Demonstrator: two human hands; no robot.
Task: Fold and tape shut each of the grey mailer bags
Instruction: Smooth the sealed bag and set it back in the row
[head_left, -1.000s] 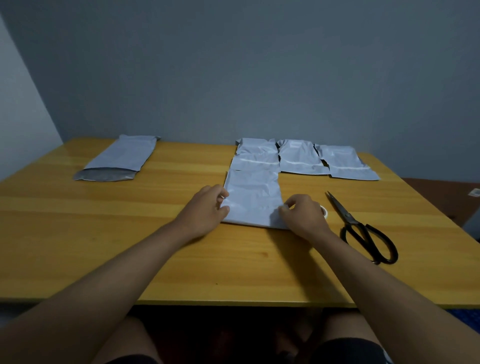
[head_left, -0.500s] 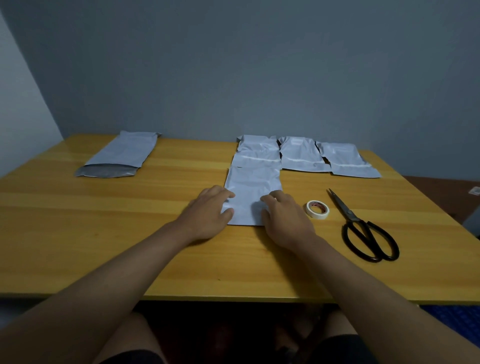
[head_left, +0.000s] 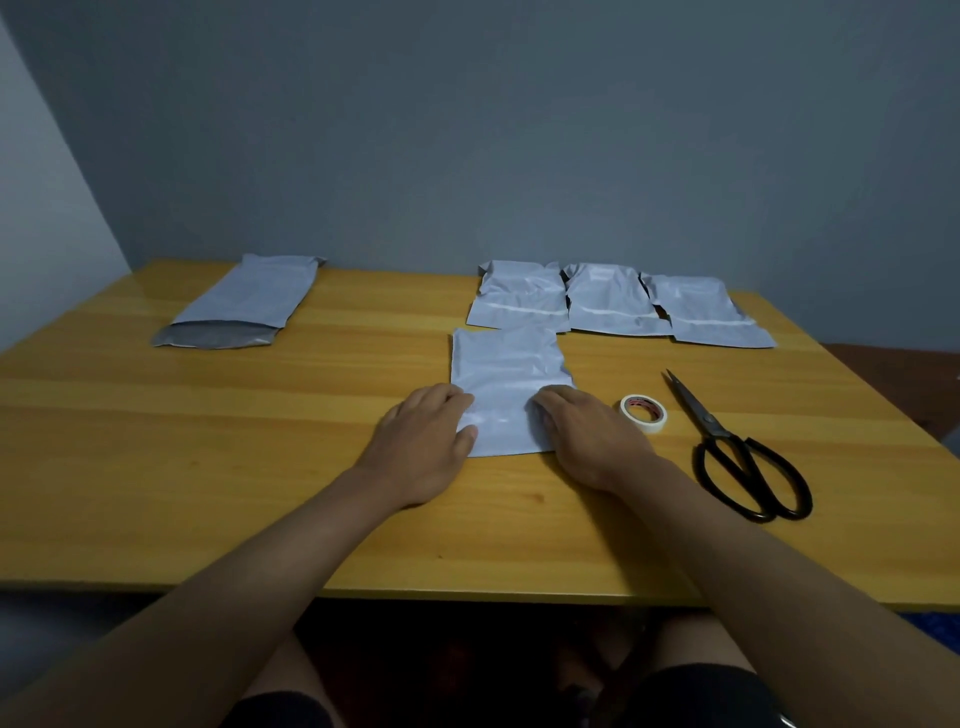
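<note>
We have the folded mailer bag (head_left: 506, 389) flat on the table (head_left: 208, 467), directly ahead of us and between our two hands. Its long axis runs away from us, toward the wall; the near short edge lies closest to our wrists and the far short edge almost touches the row of three finished bags (head_left: 618, 306).

Our left hand (head_left: 423, 447) rests on the bag's near left corner, fingers laid flat and close together, thumb on the bag surface. Our right hand (head_left: 584, 441) presses the near right corner in the same manner, fingers extended and flat. Neither hand pinches anything.

We judge the fold is being held down for taping. The tape roll (head_left: 643, 413) lies just beside the right hand, on its outer side, so the right hand is the nearer one to fetch it. The scissors (head_left: 737, 452) lie further right, blades pointing away from us, handles toward us.

One unfolded bag (head_left: 244, 306) waits at the far left, open end toward us, well apart from both hands.
</note>
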